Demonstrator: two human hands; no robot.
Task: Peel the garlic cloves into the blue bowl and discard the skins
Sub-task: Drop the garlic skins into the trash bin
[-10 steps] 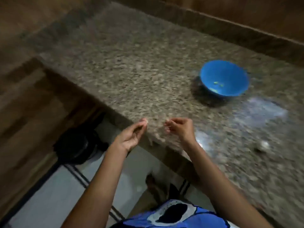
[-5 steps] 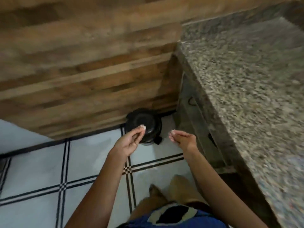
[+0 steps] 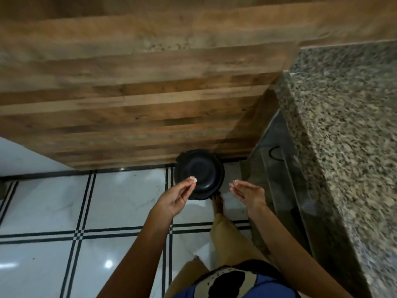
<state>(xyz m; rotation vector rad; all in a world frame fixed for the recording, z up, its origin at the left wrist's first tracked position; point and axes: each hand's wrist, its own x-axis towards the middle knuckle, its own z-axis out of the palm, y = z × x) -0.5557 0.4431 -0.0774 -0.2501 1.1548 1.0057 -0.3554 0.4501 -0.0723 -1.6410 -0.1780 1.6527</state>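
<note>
My left hand is raised over the floor and pinches a small pale piece of garlic at its fingertips, above a black lidded bin. My right hand is held to the right of the bin and pinches a tiny pale scrap of garlic skin at its fingertips. The bin's lid is closed. A bare foot rests at the bin's near edge. The blue bowl is out of view.
A wood-panelled wall rises behind the bin. The granite counter runs down the right side, with a glass-fronted cabinet beneath it. White floor tiles with black lines cover the left.
The view swung from the counter and blue bowl down to the floor. Both hands now hang closer to the black bin, and a foot has come up to its base.
</note>
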